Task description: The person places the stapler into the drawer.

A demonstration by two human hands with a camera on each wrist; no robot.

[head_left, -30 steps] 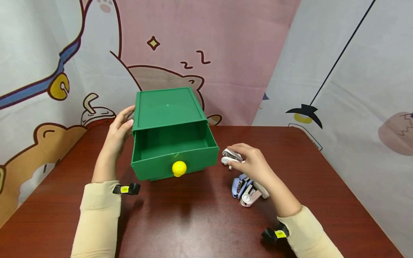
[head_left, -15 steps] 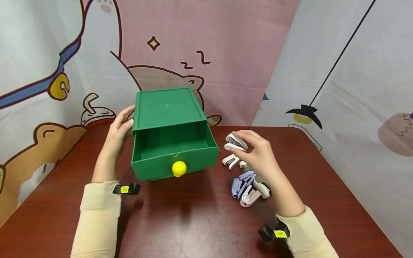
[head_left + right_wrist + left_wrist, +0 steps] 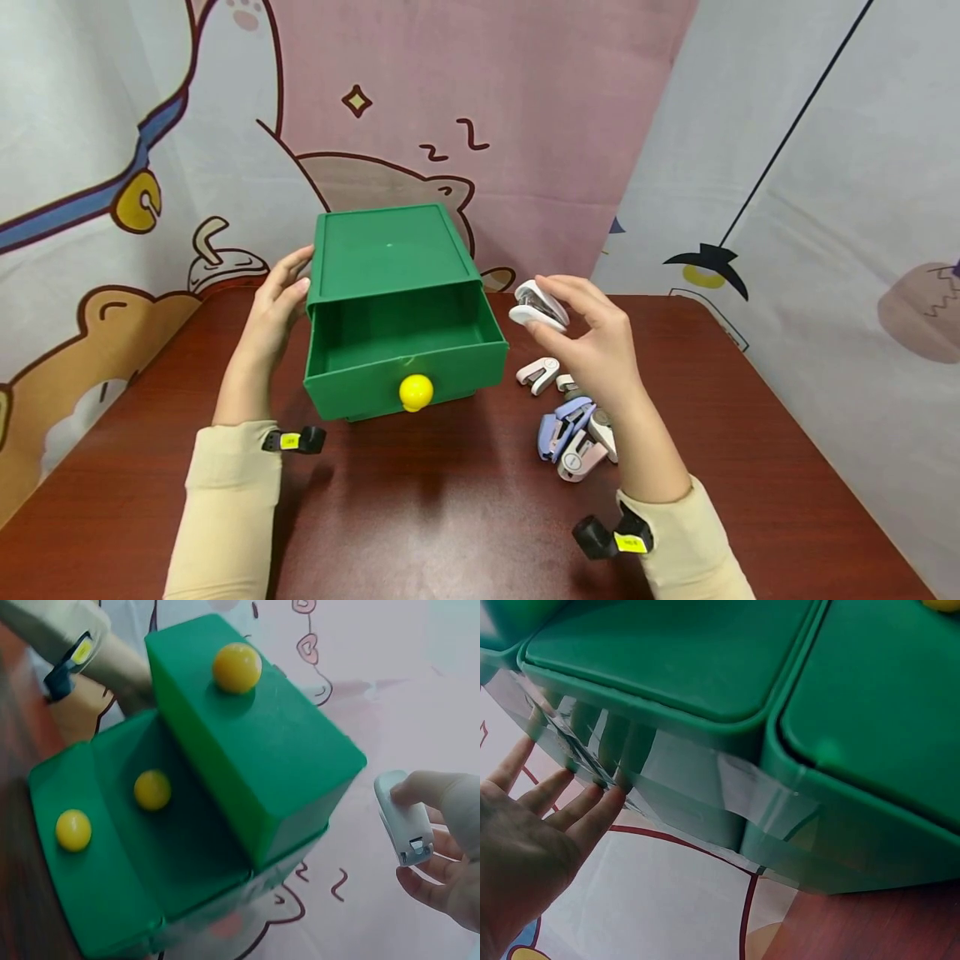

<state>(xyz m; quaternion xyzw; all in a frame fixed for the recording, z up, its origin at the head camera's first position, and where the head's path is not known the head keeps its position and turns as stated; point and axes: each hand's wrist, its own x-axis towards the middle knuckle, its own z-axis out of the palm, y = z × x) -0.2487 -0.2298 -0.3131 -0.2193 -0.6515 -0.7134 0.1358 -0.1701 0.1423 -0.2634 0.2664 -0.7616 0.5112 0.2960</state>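
A green drawer cabinet (image 3: 390, 250) stands on the table with its top drawer (image 3: 468, 367) pulled out; that drawer's inside is bare in the head view. The right wrist view shows three yellow knobs, one per drawer, the top knob (image 3: 237, 668) furthest out. My left hand (image 3: 273, 308) lies against the cabinet's left side, fingers (image 3: 592, 817) spread and fairly straight, fingertips on the side wall. To the right of the drawer, my right hand (image 3: 603, 350) pinches a white stapler (image 3: 538, 307) between thumb and fingers, raised above the table.
Below my right hand, several small staplers lie in a loose group: a white stapler (image 3: 537, 375), blue-purple staplers (image 3: 558, 429), a pinkish stapler (image 3: 581, 457) and another pale one (image 3: 602, 435) partly behind the wrist. A patterned curtain (image 3: 570, 125) hangs behind the table (image 3: 450, 525).
My right hand has lifted the white stapler from the group, up and then left toward the pulled-out drawer. The staplers beneath have come into view. My left hand and the cabinet stay put.
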